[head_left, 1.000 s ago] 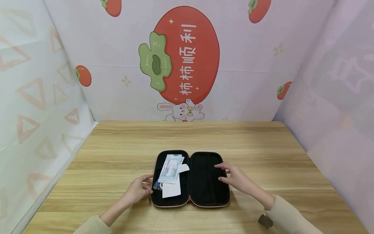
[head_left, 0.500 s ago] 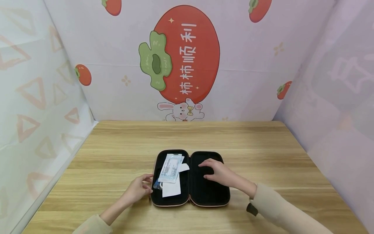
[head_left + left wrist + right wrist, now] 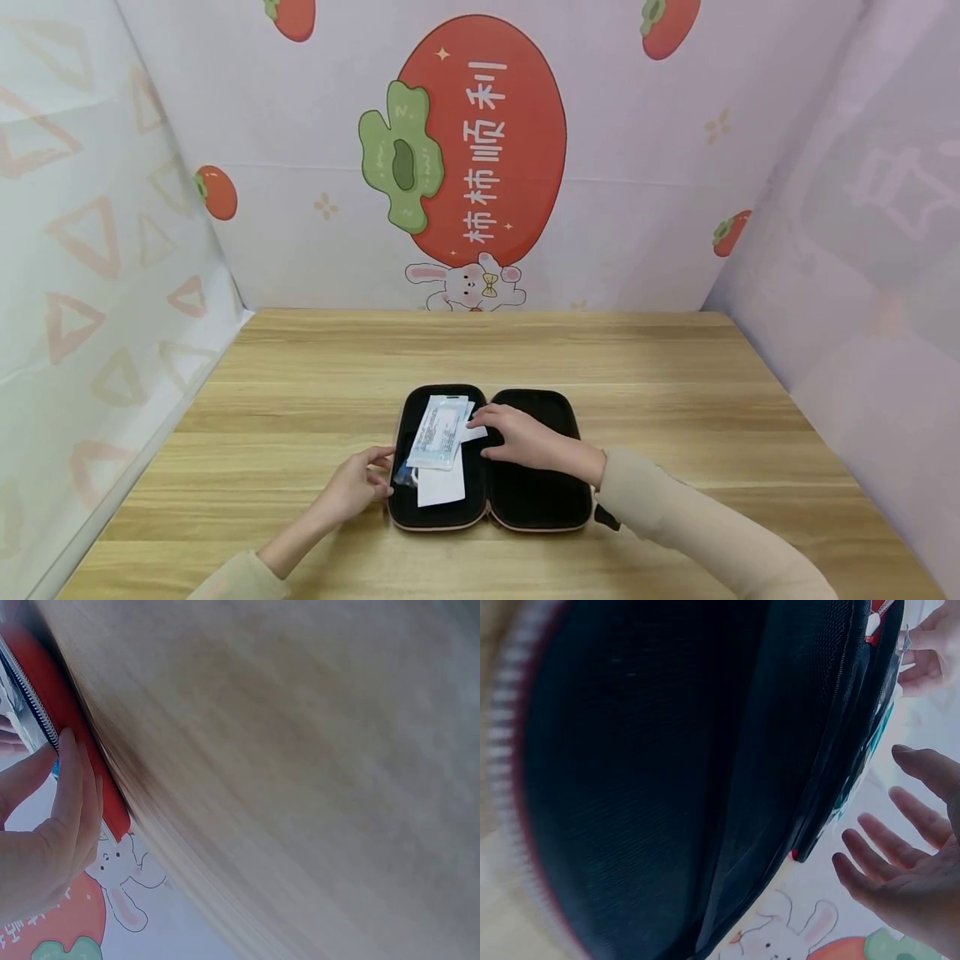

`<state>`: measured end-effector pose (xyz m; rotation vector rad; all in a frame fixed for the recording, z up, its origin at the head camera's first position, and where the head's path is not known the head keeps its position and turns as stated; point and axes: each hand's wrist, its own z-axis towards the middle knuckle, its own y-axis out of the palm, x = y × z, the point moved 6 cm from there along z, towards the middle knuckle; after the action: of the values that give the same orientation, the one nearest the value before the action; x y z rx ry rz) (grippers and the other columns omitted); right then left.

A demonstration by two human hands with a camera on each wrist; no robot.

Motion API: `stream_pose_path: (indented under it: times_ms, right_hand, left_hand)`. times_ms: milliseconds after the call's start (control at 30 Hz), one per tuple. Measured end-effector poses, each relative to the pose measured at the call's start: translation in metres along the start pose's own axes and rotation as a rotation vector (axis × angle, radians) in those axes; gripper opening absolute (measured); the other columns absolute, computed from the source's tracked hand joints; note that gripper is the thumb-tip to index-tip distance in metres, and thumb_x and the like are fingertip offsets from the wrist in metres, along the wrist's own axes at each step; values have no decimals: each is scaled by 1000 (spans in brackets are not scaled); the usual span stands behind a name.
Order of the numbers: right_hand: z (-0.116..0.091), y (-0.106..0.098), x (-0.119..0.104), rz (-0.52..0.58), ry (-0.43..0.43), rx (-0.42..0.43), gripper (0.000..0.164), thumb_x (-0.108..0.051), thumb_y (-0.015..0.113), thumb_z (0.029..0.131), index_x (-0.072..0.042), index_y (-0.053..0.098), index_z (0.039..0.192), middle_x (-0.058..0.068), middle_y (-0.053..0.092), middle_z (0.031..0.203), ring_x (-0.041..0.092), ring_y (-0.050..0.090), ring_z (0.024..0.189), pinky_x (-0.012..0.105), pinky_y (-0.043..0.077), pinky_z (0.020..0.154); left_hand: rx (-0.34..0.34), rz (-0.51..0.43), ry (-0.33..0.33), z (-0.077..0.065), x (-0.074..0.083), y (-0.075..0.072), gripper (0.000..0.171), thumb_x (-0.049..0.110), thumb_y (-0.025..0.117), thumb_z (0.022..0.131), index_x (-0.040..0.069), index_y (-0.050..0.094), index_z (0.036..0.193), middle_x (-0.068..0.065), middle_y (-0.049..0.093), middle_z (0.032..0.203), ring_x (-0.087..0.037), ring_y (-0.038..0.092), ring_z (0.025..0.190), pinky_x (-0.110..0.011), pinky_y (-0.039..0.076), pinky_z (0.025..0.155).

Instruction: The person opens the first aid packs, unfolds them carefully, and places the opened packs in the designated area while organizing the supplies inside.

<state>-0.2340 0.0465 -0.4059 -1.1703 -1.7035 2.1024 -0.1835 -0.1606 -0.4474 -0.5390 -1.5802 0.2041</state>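
A black-lined zippered case (image 3: 534, 504) lies spread flat on the table, its outside red in the left wrist view. Its left half holds pale printed sachets (image 3: 437, 433), a white sheet (image 3: 441, 490) and a small blue-and-clear item (image 3: 405, 475) too small to identify. My left hand (image 3: 354, 483) pinches the case's left edge; in the left wrist view, the thumb is at the zipper and the fingers lie along the red side. My right hand (image 3: 521, 437) hovers palm down over the case's middle, fingers loosely bent and apart, close to the sachets. Nothing shows between its fingers in the right wrist view.
The wooden table (image 3: 300, 375) stretches out around the case. A white printed backdrop (image 3: 622, 167) stands at its far edge, with patterned side sheets to the left and right. A dark tab (image 3: 606, 517) hangs by the right sleeve.
My right hand has moved left, from the case's right edge across its right half to beside the sachets. The left hand and the case have stayed in place.
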Motion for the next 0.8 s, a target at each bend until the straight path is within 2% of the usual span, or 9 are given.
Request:
stream_pose_path:
  times_ms: [400, 567, 800]
  right_hand:
    - [23, 14, -12, -104, -95, -89, 46, -21, 64, 80, -10, 52, 123, 9, 41, 134, 21, 35, 124, 35, 32, 101]
    - [28, 19, -15, -109, -148, -111, 46, -22, 62, 81, -10, 52, 124, 9, 39, 135, 23, 31, 127, 37, 28, 103]
    - [31, 25, -14, -130, -149, -145, 43, -21, 60, 82, -12, 53, 123, 8, 41, 134, 23, 32, 126, 35, 28, 103]
  left_hand:
    - [13, 22, -10, -1, 1, 0, 52, -18, 59, 66, -16, 45, 116, -19, 56, 93, -24, 58, 68, -23, 49, 53]
    - [18, 41, -12, 0, 1, 0, 51, -18, 59, 65, -15, 47, 114, -19, 56, 94, -24, 58, 67, -22, 48, 51]
    - [21, 39, -10, 1, 0, 1, 51, -18, 60, 65, -16, 47, 114, -18, 56, 94, -23, 58, 67, -23, 48, 51]
